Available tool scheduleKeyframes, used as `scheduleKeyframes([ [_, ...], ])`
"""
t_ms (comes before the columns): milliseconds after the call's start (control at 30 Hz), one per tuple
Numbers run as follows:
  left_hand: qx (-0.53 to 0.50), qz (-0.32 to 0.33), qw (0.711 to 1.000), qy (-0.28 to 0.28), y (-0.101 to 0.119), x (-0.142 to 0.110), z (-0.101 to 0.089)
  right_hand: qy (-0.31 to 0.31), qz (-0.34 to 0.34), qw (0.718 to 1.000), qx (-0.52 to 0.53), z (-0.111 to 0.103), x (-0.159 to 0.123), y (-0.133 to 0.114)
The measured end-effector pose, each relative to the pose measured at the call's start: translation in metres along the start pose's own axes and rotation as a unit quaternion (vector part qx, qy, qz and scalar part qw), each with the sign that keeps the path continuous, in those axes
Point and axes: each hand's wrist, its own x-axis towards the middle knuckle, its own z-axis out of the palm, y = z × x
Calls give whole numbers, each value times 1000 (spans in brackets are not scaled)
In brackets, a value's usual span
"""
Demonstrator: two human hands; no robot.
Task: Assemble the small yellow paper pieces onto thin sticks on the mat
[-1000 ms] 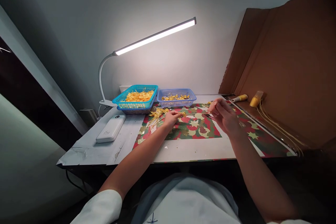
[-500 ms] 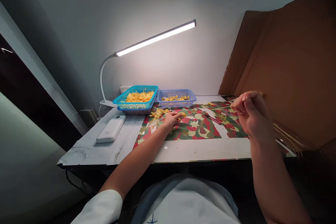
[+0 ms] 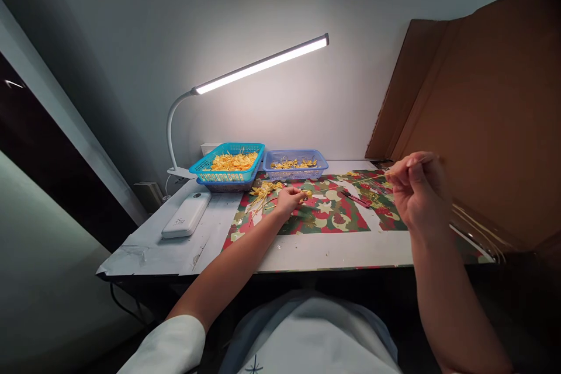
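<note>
My left hand [image 3: 290, 200] is closed in a pinch on a small yellow flower-like piece [image 3: 308, 193], low over the patterned sheet. From that piece a thin yellow thread [image 3: 350, 182] runs taut up to the right. Its other end goes into my right hand [image 3: 418, 190], which is raised with the fingers closed on it. Beneath the thread lies a small red-handled tool [image 3: 356, 198], perhaps snips. Left of my left hand rests a bunch of yellow pieces with thin stems [image 3: 263, 191].
A teal basket [image 3: 197, 170] of yellow pieces is stacked on another at the back. Beside it stands a purple basket [image 3: 295, 174] with more pieces. A white power bank [image 3: 186, 216] lies left, under a lit lamp [image 3: 263, 65]. A cardboard panel [image 3: 477, 117] walls the right side.
My right hand has moved right and slightly up, drawing the thread out longer and uncovering the red-handled tool. My left hand stays nearly in place, shifting slightly right.
</note>
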Motion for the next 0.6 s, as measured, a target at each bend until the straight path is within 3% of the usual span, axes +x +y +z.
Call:
scheduleKeyframes([
  [200,-89,-4,995,-52,4,-5,-1,-54,38,997,36,21,3,15],
  [367,-61,-29,992,-108,0,-2,-2,-7,22,997,74,23,15,24],
  [600,47,24,996,-67,-10,4,-2,25,4,999,38,20,15,4],
])
